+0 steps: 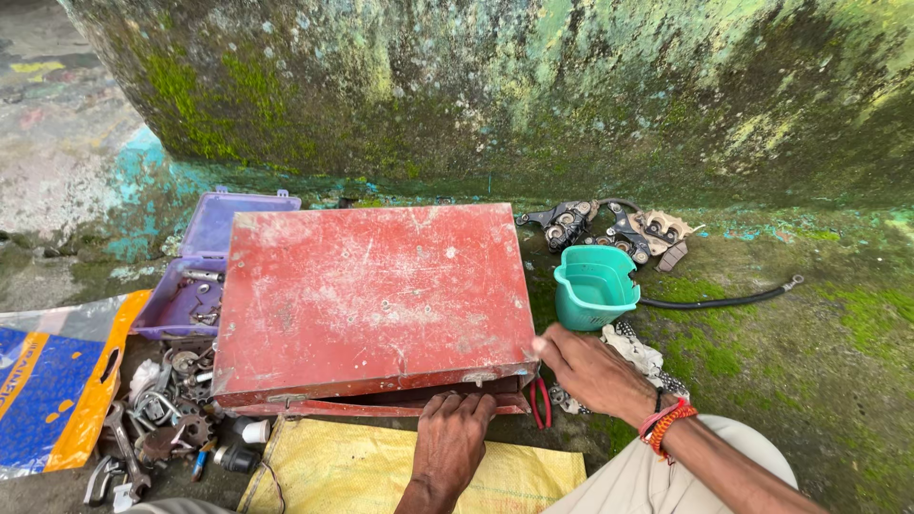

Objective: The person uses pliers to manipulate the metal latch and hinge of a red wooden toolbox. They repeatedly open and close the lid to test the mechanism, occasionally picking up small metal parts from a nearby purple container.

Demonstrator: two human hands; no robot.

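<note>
A worn red metal toolbox [371,295] lies flat on the ground with its lid down, slightly ajar at the front. My left hand [452,438] rests on the box's front edge near the latch, fingers curled over it. My right hand [590,366] touches the box's front right corner, fingers pressed against the lid; bead bracelets circle that wrist. Red-handled pliers [541,405] lie between the two hands, under the corner.
A teal plastic cup [592,286] stands right of the box, with brake calipers [609,228] and a black hose [724,300] behind. A purple plastic case [195,276] holds small parts at left. Loose tools [157,419], a blue-orange bag [57,381], a yellow sack [381,471] and a mossy wall [533,86] surround it.
</note>
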